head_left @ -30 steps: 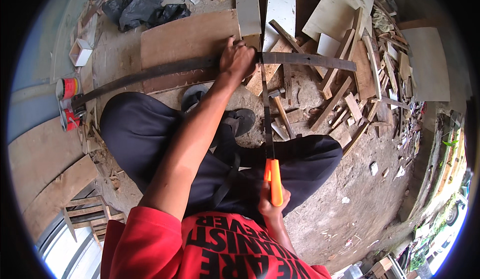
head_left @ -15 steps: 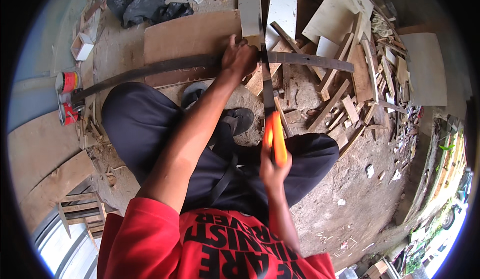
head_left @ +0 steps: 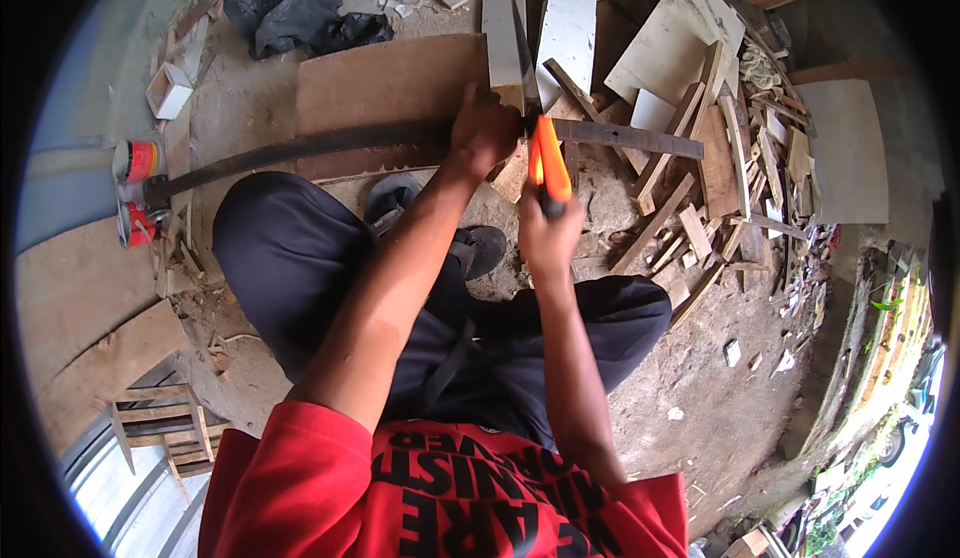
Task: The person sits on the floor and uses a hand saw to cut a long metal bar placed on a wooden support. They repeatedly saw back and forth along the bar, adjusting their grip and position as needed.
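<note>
A hand saw (head_left: 552, 158) with an orange and black handle is gripped in my right hand (head_left: 550, 233). Its thin blade points away from me and crosses a long dark wooden plank (head_left: 340, 142) near my left hand. My left hand (head_left: 487, 130) is closed on the plank just left of the blade. The plank runs from two red tins (head_left: 138, 161) at the left to beyond the saw on the right. Whether the teeth have cut into the wood is hidden by the handle and hand.
A brown board (head_left: 390, 83) lies behind the plank, with black plastic bags (head_left: 300, 20) farther off. White boards (head_left: 567, 43) lie ahead. Wood offcuts (head_left: 695, 228) are heaped at the right. My bent legs (head_left: 290, 253) and sandals (head_left: 485, 250) are beneath my arms.
My right hand has pushed the saw away from me, so its handle is now close to the plank. My left hand stays on the plank.
</note>
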`<state>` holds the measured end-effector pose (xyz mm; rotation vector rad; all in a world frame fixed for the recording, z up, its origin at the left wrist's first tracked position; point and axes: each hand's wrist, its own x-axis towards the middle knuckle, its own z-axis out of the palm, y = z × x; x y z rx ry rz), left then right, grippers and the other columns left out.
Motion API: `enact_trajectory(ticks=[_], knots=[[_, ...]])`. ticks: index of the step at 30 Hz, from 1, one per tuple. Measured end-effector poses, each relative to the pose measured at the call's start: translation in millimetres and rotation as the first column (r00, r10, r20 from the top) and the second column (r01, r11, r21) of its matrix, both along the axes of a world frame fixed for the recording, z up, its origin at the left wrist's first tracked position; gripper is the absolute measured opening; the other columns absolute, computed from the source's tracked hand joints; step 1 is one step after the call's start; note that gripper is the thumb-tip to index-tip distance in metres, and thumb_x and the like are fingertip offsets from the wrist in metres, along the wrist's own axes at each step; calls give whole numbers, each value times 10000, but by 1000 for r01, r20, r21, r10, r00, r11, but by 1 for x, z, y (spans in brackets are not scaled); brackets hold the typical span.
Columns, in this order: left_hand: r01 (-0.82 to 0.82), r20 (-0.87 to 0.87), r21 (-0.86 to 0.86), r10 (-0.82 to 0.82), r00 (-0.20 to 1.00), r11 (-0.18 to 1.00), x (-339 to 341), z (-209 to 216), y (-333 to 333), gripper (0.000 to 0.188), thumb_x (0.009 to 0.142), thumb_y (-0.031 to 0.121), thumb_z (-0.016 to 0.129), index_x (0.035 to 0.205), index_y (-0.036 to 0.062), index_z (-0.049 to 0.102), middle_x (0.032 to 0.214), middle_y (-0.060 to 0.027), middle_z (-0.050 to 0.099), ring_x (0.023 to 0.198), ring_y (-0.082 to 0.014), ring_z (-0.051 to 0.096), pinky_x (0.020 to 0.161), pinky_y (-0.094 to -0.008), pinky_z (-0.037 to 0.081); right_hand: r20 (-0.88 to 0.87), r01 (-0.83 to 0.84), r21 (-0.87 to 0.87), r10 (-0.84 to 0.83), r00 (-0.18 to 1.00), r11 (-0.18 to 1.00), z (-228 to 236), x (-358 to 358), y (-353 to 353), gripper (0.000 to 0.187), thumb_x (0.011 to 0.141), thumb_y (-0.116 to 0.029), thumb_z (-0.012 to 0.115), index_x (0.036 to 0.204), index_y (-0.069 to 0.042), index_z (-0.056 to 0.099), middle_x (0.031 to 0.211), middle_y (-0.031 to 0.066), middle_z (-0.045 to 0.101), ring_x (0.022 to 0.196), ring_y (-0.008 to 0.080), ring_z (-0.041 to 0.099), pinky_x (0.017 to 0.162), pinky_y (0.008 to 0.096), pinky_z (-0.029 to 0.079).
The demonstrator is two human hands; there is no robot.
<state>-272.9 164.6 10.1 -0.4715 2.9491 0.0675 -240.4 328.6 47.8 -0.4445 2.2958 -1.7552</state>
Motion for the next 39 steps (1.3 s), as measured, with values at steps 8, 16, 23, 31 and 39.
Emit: enact_trajectory(ticks=[8, 16, 23, 31, 39], knots=[[59, -1, 15, -59, 998, 998, 8, -40, -10, 169, 891, 202, 566, 948, 184, 724, 1049, -59, 720, 1140, -181, 606, 1167, -531, 207, 122, -93, 207, 69, 990, 974, 50, 145, 158, 126, 889, -84, 622, 896, 39, 648, 595, 44, 542, 577, 54, 492, 514, 263, 432], [23, -162, -45, -30, 986, 999, 0, -13, 1, 147, 821, 230, 614, 872, 143, 721, 836, -71, 712, 926, -242, 657, 1048, -457, 337, 52, -2, 44, 0, 999, 999, 12, -17, -20, 236, 875, -139, 658, 748, 37, 563, 544, 71, 512, 547, 77, 462, 509, 328, 411], [-42, -32, 68, 45, 998, 997, 4, -15, -5, 172, 823, 297, 647, 872, 153, 728, 887, -66, 732, 1009, -209, 653, 1101, -465, 281, 62, -46, 144, 37, 997, 989, 20, 102, 106, 134, 845, -81, 671, 778, -3, 585, 568, 133, 523, 464, 200, 537, 504, 325, 454], [-7, -133, -67, -2, 991, 998, 9, -20, 4, 165, 786, 301, 671, 838, 152, 718, 871, -66, 724, 950, -212, 662, 1060, -467, 307, 41, -114, 157, 109, 993, 981, 22, 31, 40, 94, 813, -75, 631, 845, 13, 631, 653, 180, 618, 616, 311, 666, 603, 371, 502], [-32, -111, -42, 27, 993, 999, -3, -2, -2, 163, 793, 263, 652, 832, 127, 735, 867, -93, 727, 974, -224, 659, 1067, -466, 298, 103, -75, 40, 71, 992, 996, 18, 37, 48, 90, 798, -74, 648, 862, -11, 642, 653, 171, 615, 585, 250, 655, 594, 345, 498]])
